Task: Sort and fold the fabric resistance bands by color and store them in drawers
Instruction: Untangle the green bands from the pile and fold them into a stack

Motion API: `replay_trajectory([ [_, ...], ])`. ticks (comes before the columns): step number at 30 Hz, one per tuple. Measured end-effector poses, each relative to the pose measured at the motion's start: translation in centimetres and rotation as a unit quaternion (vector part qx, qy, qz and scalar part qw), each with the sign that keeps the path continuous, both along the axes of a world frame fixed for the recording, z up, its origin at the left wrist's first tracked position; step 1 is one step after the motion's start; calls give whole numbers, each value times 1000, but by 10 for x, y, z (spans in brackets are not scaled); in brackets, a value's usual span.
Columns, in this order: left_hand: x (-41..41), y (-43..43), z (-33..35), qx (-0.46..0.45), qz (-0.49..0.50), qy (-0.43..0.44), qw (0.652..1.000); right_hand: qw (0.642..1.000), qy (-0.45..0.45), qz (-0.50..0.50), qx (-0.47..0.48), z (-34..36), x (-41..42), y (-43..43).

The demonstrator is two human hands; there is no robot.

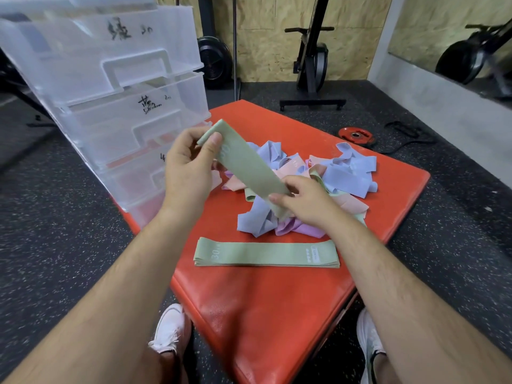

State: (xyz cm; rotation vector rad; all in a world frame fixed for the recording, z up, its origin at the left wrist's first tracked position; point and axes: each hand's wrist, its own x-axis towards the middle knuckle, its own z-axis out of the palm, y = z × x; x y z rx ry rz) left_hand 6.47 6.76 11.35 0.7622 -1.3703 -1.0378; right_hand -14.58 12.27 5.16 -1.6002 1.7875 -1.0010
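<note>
- Above the pile [346,173] of mixed bands, the left hand [188,173] pinches the green band [246,164] at its top end, and the right hand [307,203] pinches its lower end.
- Just in front of the pile, a green stack [266,254] lies flat.
- Risk: a loosened pinch could drop the band back into the pile.

A red padded block [266,314] sits on the dark speckled rubber floor [69,217]. Near its front edge lies a flat stack of green bands [266,254], laid crosswise. Just behind that is a loose heap of bands [318,178] in blue, pink, lilac and green. A clear plastic drawer unit [110,87] stands on the block's left corner. A small red weight plate [356,135] lies on the floor beyond.
</note>
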Motion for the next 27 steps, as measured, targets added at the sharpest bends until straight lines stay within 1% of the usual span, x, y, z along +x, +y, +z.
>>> replay_trajectory([
  [3, 13, -12, -8, 74, 24, -5, 997, 1000, 30, 1, 7, 6, -24, 3],
  [5, 23, -18, -16, 131, 36, -31, 990, 999, 41, -6, 17, 6, -42, 5],
  [8, 44, -28, -32, 197, 67, -113, 972, 998, 34, -9, 51, 8, -62, 16],
  [9, 53, -30, -37, 211, 60, -149, 964, 998, 29, -5, 61, 8, -66, 22],
  [11, 69, -27, -46, 234, 16, -232, 944, 996, 40, -4, 84, 6, -72, 33],
  [13, 81, -21, -57, 238, -26, -329, 913, 993, 62, -4, 103, 1, -72, 42],
  [14, 85, -17, -62, 241, -40, -364, 899, 991, 74, 1, 110, -3, -71, 46],
  [17, 91, -12, -78, 249, -63, -434, 864, 983, 127, 36, 124, -13, -64, 52],
  [19, 91, -10, -88, 244, -70, -458, 852, 975, 175, 50, 125, -19, -59, 53],
  [21, 88, -10, -96, 232, -72, -472, 848, 969, 203, 48, 131, -22, -55, 54],
  [24, 85, -12, -104, 188, -78, -505, 839, 965, 214, 35, 145, -30, -53, 54],
  [27, 81, -11, -108, 134, -78, -547, 822, 959, 230, 40, 160, -38, -51, 50],
])
